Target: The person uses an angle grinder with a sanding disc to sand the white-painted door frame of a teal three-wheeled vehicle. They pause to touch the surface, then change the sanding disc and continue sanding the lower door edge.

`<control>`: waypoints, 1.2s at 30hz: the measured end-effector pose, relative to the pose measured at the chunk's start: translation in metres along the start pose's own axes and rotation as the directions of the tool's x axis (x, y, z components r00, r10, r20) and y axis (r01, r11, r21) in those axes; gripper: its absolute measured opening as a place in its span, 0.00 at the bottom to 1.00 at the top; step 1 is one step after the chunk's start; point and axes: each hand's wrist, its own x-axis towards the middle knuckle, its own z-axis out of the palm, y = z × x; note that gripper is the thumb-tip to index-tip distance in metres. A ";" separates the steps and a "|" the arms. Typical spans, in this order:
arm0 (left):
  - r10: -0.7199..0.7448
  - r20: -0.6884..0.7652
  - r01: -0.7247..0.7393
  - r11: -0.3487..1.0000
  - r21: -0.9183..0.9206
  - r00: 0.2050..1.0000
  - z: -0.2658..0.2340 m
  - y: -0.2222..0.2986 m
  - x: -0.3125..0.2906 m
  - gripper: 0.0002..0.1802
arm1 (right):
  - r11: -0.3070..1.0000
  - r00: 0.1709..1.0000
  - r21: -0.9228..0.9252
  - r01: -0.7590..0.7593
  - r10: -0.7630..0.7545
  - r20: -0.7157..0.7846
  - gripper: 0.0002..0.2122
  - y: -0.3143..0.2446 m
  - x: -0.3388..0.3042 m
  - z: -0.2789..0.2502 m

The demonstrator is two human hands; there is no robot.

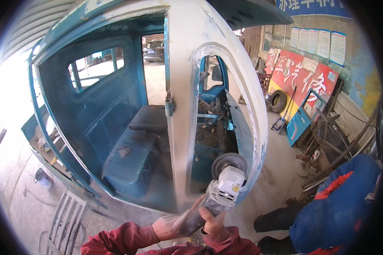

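Head view: grinder (partly hidden)

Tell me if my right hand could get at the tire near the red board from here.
Probably not: the right hand is wrapped around the grinder, and the tire sits well back, seemingly too far without stepping over.

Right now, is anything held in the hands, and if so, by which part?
An angle grinder, held with both hands by its dark rear body, behind the white head.

left grip, right grip: on grinder | blue-white cab ahead
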 end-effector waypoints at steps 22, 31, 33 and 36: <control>0.035 -0.259 0.034 0.966 0.255 0.965 -0.045 0.051 0.167 0.39 | 0.954 0.988 -0.273 -0.125 0.095 -0.120 0.27 -0.061 -0.046 -0.167; 0.050 -0.663 0.354 0.814 0.460 0.747 -0.080 0.065 0.313 0.43 | 0.918 0.973 -0.339 -0.207 0.156 -0.171 0.29 -0.099 -0.066 -0.222; 0.029 -0.682 0.366 0.827 0.426 0.730 -0.070 0.063 0.315 0.43 | 0.912 0.965 -0.331 -0.240 0.187 -0.184 0.29 -0.105 -0.070 -0.233; 0.038 -0.699 0.377 0.820 0.431 0.714 -0.054 0.059 0.317 0.43 | 0.895 0.951 -0.336 -0.293 0.236 -0.200 0.29 -0.111 -0.073 -0.244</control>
